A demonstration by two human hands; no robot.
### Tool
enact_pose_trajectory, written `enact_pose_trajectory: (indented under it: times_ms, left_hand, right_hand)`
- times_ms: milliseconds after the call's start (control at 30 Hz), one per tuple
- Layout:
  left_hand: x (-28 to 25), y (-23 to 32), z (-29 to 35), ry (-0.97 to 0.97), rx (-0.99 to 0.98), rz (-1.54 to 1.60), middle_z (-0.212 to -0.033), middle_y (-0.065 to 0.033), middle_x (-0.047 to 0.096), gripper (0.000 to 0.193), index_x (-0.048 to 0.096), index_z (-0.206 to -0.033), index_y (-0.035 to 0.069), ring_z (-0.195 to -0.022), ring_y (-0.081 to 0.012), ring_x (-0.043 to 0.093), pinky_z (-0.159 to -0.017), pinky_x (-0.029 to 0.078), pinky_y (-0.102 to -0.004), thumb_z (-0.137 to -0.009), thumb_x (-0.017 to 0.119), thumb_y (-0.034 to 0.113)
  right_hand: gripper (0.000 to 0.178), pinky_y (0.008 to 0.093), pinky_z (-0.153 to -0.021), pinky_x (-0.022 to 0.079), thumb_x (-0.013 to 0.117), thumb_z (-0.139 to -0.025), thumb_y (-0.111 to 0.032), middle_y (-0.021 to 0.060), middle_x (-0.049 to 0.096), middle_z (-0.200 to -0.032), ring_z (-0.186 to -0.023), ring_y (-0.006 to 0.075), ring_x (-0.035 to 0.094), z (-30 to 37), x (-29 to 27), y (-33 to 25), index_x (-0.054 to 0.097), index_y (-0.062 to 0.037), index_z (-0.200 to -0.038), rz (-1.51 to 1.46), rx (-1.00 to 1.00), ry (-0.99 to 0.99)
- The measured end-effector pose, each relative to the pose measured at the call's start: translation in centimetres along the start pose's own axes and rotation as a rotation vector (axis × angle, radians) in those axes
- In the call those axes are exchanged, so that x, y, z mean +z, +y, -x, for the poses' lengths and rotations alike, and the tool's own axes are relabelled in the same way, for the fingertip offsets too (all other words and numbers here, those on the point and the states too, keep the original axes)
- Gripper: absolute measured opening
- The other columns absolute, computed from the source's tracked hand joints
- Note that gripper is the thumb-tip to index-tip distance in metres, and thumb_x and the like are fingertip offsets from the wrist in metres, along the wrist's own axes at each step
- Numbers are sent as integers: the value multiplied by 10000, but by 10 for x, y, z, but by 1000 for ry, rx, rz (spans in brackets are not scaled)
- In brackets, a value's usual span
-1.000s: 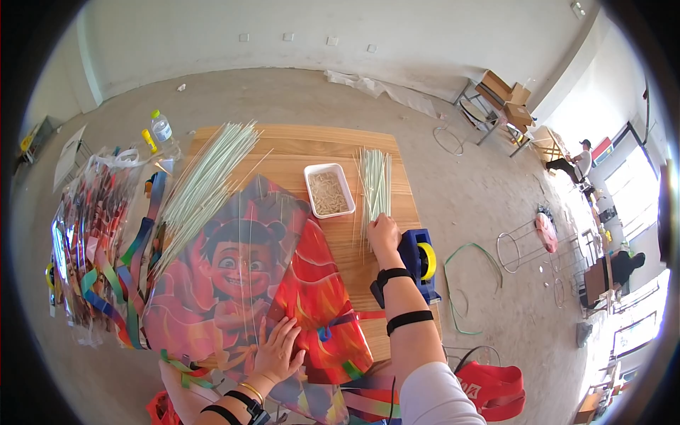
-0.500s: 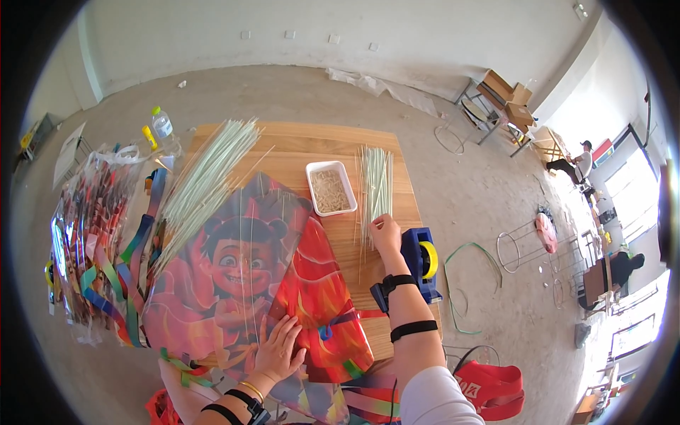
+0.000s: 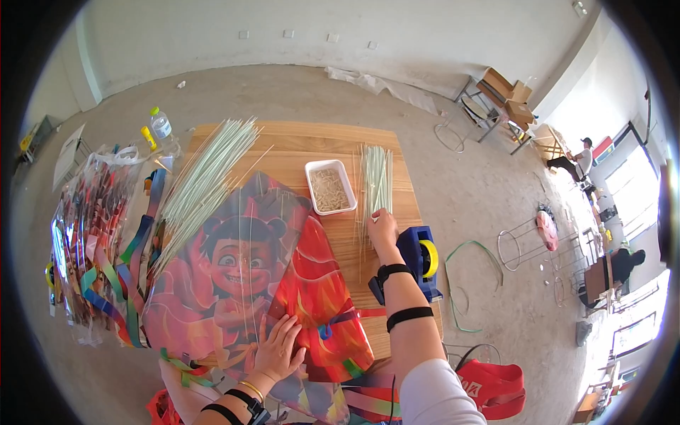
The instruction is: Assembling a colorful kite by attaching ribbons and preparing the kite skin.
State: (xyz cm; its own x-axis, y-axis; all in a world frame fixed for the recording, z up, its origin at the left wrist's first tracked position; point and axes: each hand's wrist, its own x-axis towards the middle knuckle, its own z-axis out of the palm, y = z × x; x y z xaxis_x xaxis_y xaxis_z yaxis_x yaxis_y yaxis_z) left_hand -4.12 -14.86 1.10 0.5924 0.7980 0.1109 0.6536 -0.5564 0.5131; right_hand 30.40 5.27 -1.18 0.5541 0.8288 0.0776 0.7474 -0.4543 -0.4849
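Observation:
My left hand lies flat with its fingers spread on a printed kite sheet showing a cartoon child. Its red, flame-patterned part lies to the right, touching the hand's fingertips. My right hand is closed at the near end of a small bundle of thin pale rods. The fingertips are pinched together there; how many rods they hold is hidden. Just right of that wrist stands a blue tape dispenser with a yellow-cored roll. A white tray of small pale pieces sits left of the bundle.
A larger rod bundle lies across the wooden table at far left. Beyond that edge are plastic-wrapped colourful ribbons, a water bottle and a yellow tube. A red bag hangs near right. Two people sit far right.
My right hand has shifted slightly left and up along the small rod bundle, and its fingers have drawn closer together. The left hand stays on the sheet.

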Motion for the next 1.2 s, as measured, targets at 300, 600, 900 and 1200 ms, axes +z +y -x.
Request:
enact_pose_trajectory:
  times_ms: [300,600,900,1200]
  left_hand:
    - [-1,0,-1,-3,7,17,-1342,-121,452,467,483,-1218,49,-1301,-292,381,-1113,126,-576,-855,502,342]
    - [0,0,-1,-8,9,9,-1348,-122,447,470,480,-1219,47,-1306,-290,375,-1113,123,-573,-857,501,346]
    - [1,1,0,-8,-6,-29,-1360,-101,449,488,498,-1229,62,-1314,-261,372,-1111,153,-553,-845,520,362]
    - [0,4,-1,1,2,-53,-1362,-105,450,480,505,-1225,57,-1314,-264,370,-1115,152,-555,-850,511,356]
  right_hand:
    - [246,439,-740,514,617,-805,-292,134,659,-940,-896,324,643,-19,6,-13,603,-91,-945,129,108,-16]
    - [268,400,-710,517,661,-721,-321,124,686,-811,-800,295,660,-16,-10,-8,675,-66,-802,-80,199,15]
    - [257,372,-682,518,666,-733,-282,128,673,-746,-727,285,660,49,-17,3,657,-36,-806,-152,37,-11]
    - [275,397,-660,490,685,-772,-325,106,644,-742,-728,282,632,70,-6,-4,604,-65,-807,-102,-33,-50]
